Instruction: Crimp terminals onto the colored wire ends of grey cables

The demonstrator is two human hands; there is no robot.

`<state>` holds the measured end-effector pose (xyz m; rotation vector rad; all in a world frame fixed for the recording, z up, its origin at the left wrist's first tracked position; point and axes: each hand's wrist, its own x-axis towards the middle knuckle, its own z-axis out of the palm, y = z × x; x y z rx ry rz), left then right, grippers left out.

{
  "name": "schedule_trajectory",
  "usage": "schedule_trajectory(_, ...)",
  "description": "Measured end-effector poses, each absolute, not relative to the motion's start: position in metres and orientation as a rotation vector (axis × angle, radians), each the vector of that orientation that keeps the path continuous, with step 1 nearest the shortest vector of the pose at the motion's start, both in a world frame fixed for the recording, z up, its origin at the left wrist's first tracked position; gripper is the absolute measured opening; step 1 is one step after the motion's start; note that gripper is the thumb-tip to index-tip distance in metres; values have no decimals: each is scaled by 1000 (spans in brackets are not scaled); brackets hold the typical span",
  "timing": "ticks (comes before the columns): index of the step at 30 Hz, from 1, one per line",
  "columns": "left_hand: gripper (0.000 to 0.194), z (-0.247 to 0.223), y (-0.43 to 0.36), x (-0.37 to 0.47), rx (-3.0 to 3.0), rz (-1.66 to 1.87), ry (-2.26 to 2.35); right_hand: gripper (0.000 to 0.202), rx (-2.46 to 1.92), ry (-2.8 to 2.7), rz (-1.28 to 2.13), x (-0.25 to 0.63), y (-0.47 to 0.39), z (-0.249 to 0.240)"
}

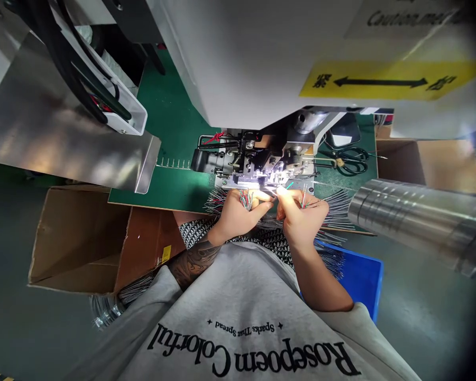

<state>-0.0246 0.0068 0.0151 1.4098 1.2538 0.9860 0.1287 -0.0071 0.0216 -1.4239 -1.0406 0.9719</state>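
Observation:
My left hand (238, 214) is closed around a bunch of thin wires (246, 200) with red, green and white ends, its thumb and forefinger reaching toward the right. Close beside it, my right hand (299, 211) pinches thin wire at the lit front of a crimping machine (262, 161). A green wire end (289, 186) sticks up by the right fingertips, and more wire ends show between the other fingers. Grey cables (337, 209) fan out on the table to the right of my hands. Exactly which strands each fingertip grips is too small to tell.
A terminal strip (172, 163) runs into the machine from the left, past a metal guard (103, 153). A metal cylinder (412, 222) juts in at right. Scissors (351, 160) lie on the green table (162, 111). Cardboard box (79, 238) stands left, blue bin (363, 275) right.

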Motion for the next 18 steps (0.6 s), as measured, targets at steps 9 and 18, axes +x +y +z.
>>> schedule_trajectory(9, 35, 12, 8, -18, 1370, 1062, 1318, 54, -1396, -1007, 1087, 128, 11, 19)
schedule_trajectory(18, 39, 13, 8, -17, 1405, 1092, 1353, 62, -1428, -1020, 1083, 125, 15, 23)
